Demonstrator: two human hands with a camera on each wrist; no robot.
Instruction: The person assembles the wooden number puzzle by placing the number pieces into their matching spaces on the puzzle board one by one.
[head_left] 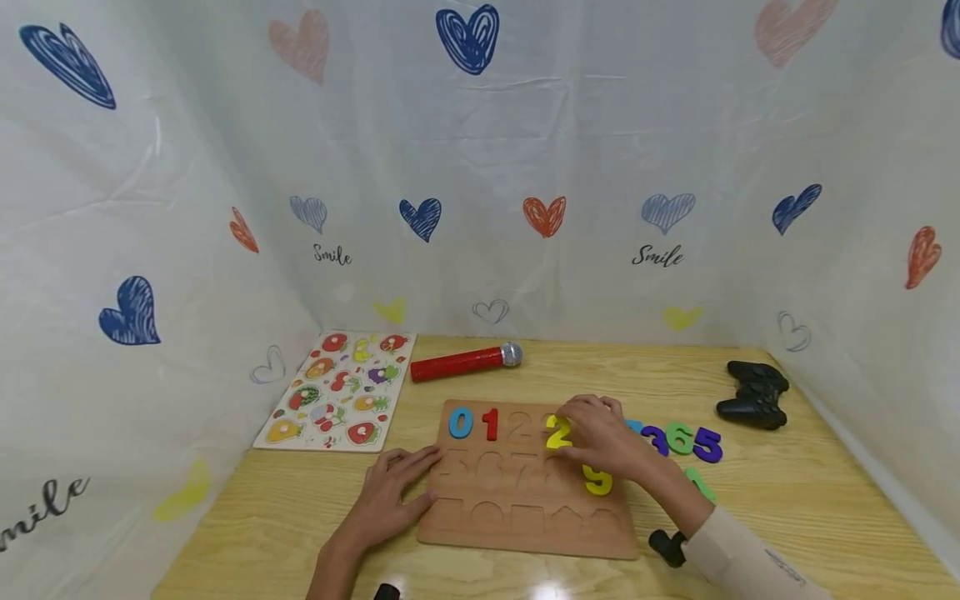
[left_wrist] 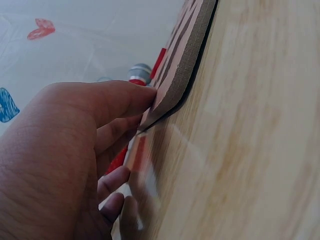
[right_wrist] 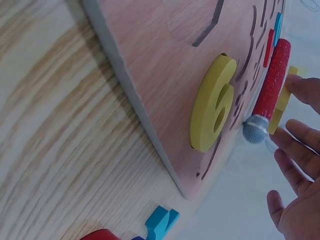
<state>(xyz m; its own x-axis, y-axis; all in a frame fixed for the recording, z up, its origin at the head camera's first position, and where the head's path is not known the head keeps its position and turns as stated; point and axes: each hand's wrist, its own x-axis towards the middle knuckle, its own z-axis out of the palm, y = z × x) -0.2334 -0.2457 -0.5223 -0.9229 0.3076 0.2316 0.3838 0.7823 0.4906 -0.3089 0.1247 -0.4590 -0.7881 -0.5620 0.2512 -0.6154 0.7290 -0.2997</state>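
Observation:
A wooden number board [head_left: 480, 529] lies on the table with a blue 0 [head_left: 461, 422] and a red 1 [head_left: 490, 424] in its top row. My right hand [head_left: 603, 437] pinches a yellow number 2 [head_left: 557, 432] between thumb and fingertips, over the right part of that row. In the right wrist view the yellow 2 [right_wrist: 283, 100] is held up off the board. A yellow 9 [head_left: 597, 481] sits on the board below this hand. Along the board's left edge, my left hand [head_left: 390, 492] rests with thumb and fingers spread, fingertips touching the side.
Right of the board lie loose numbers, among them a green 6 [head_left: 679, 438] and a purple 5 [head_left: 707, 445]. A black game controller [head_left: 753, 395] is at the far right. Behind the board lies a red microphone [head_left: 461, 363], and a fruit puzzle board [head_left: 341, 392] is at the left.

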